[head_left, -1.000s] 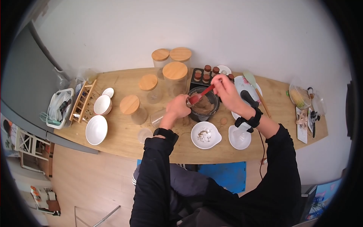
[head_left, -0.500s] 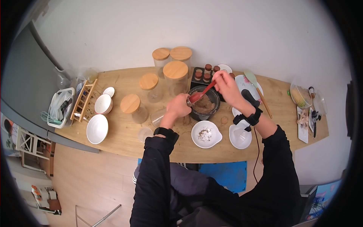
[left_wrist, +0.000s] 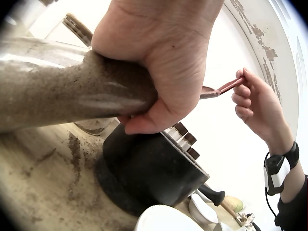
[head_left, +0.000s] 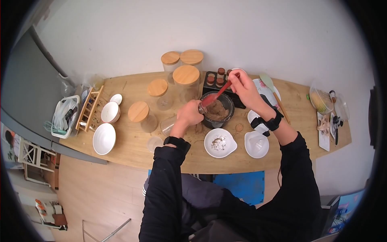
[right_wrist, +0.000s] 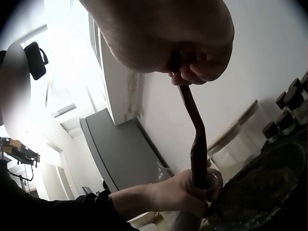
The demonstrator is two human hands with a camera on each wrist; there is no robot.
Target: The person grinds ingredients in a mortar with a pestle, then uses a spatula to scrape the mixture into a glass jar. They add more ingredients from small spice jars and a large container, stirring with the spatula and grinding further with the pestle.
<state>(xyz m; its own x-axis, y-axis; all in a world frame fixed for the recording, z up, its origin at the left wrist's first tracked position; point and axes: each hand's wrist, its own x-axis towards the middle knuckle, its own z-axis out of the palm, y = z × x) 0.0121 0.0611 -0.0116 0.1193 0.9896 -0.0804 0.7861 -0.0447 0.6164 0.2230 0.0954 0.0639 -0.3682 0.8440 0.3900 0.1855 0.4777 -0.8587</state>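
Observation:
My left hand (head_left: pixel 189 114) grips a clear glass jar (left_wrist: pixel 53 86) near its mouth. The jar lies tilted almost level, with brown powder inside. A red spoon (head_left: pixel 223 88) is pinched by its handle in my right hand (head_left: pixel 244 88). Its head sits at the jar's mouth, partly hidden by my left fingers in the left wrist view. Right below is a black bowl-like pot (left_wrist: pixel 149 168) holding a heap of brown powder (head_left: pixel 217 111).
Wood-lidded jars (head_left: pixel 186 75) stand behind and left. Near the front edge are a white spouted bowl (head_left: pixel 229 149) with pale bits in it and another white bowl (head_left: pixel 256 151). A spice rack (head_left: pixel 210 76) stands behind the pot; brown powder is scattered on the table (head_left: pixel 189 159).
My right hand has risen slightly and moved a little right, lifting the spoon's handle and head a bit. The left hand and the jar have stayed in place.

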